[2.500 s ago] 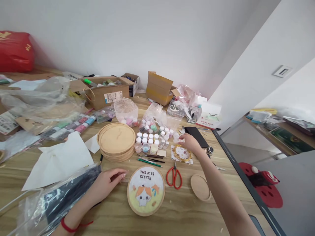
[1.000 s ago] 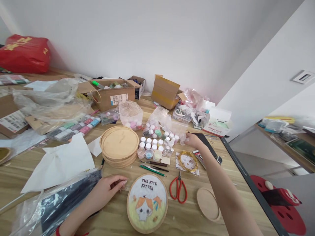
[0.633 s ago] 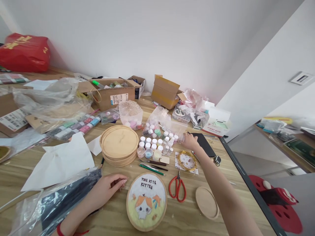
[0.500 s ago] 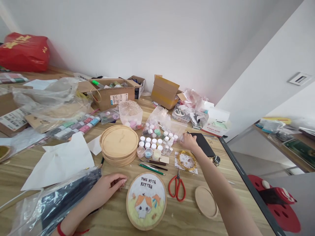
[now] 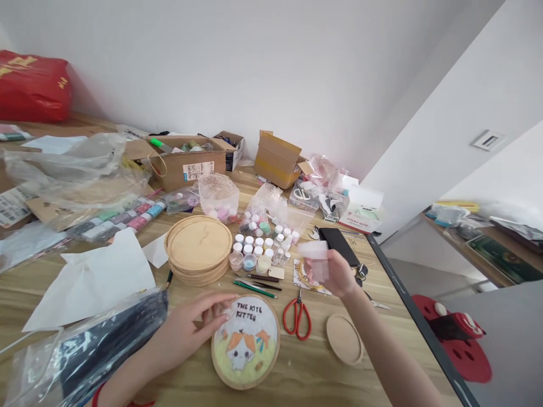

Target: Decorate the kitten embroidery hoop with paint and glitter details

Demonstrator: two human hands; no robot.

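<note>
My right hand [image 5: 339,272] is closed on a small whitish, see-through packet [image 5: 316,259], blurred by motion, above a coil of gold wire [image 5: 302,277]. My left hand [image 5: 190,325] has thumb and fingers apart, with the fingertips over the upper left rim of a round wooden-framed picture [image 5: 246,342]. That picture lies flat, with a white and orange kitten under the lettering "THE KITS KITTEN". Red-handled scissors [image 5: 297,319] lie to its right, and an empty round wooden frame [image 5: 344,338] lies beyond them, below my right forearm.
Stacked round wooden frames [image 5: 198,244] stand left of several white-capped jars [image 5: 258,243]. Pencils and thin tools [image 5: 257,285] lie in front of the jars. Cardboard boxes [image 5: 182,167] line the wall. A plastic-wrapped dark sheet [image 5: 114,339] lies at the left, a black notebook [image 5: 339,246] at the right.
My right hand has come back from beside the jars with the whitish packet in it. My left hand has moved right onto the picture's rim. The view has shifted slightly.
</note>
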